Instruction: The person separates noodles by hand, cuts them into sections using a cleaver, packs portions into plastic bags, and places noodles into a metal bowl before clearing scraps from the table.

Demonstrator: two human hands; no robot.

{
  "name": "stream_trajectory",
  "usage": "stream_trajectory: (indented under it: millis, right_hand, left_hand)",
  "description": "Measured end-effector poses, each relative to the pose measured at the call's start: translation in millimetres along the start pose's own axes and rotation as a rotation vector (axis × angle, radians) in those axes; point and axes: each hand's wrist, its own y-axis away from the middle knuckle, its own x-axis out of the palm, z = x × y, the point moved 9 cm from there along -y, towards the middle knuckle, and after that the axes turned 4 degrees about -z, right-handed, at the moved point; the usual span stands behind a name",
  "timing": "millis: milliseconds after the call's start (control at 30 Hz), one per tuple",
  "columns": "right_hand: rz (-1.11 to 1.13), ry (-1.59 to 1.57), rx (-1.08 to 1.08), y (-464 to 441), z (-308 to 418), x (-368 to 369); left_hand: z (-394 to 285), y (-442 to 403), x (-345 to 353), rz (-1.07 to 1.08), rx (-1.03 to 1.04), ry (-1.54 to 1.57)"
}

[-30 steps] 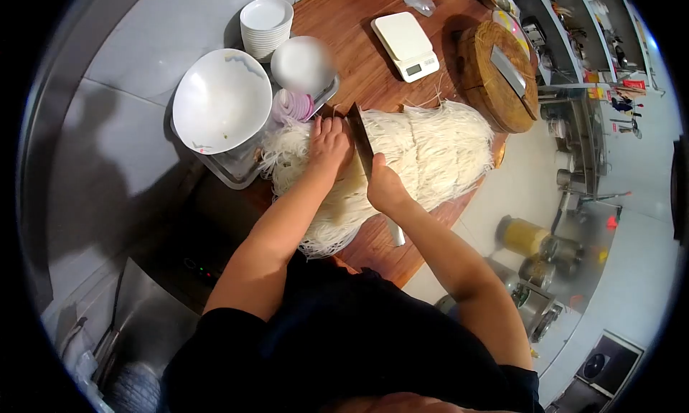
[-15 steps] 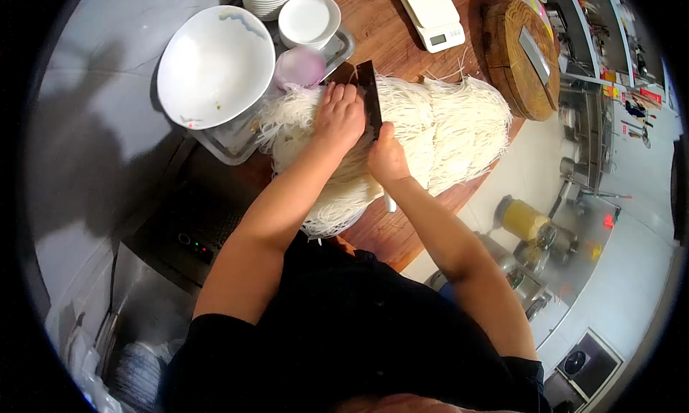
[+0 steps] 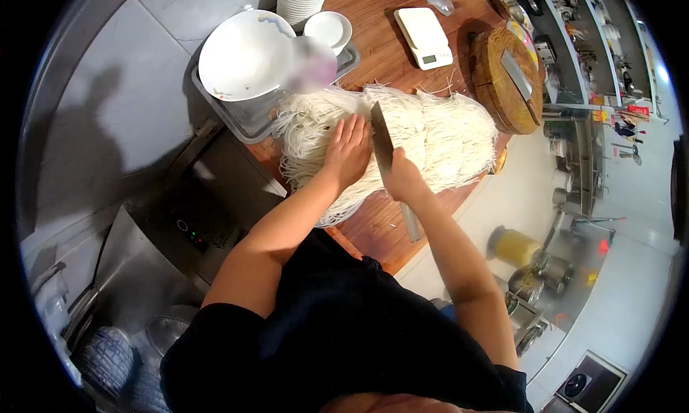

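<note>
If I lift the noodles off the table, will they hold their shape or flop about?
The noodles would probably flop, being a heap of thin strands. Some might slip loose, as stray ends stick out along the edges. Lifted in one hand, the pile would likely droop, since it spreads much wider than the left hand.

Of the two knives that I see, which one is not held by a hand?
The knife lying on the round wooden block. The other knife is in the right hand, over the white noodles.
</note>
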Motion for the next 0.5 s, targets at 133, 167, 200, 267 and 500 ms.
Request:
stream_trajectory:
  millis: [133,167,200,267,500]
  right_hand:
    - [-0.063,-0.043,0.0,5,-10,24]
    - [-0.07,-0.043,0.001,4,-12,29]
    - [-0.073,-0.044,0.004,3,-13,32]
    - [-0.069,-0.064,0.011,-3,-21,42]
    - [-0.258,-0.14,-0.064,-22,-24,59]
  left_hand:
    - [6,16,28,-0.138,0.15,-0.351]
    - [7,21,40,-0.096,0.163,-0.369]
    - [6,21,37,-0.049,0.178,-0.386]
    - [6,17,35,-0.003,0.14,-0.277]
    - [7,8,19,-0.04,0.077,-0.167]
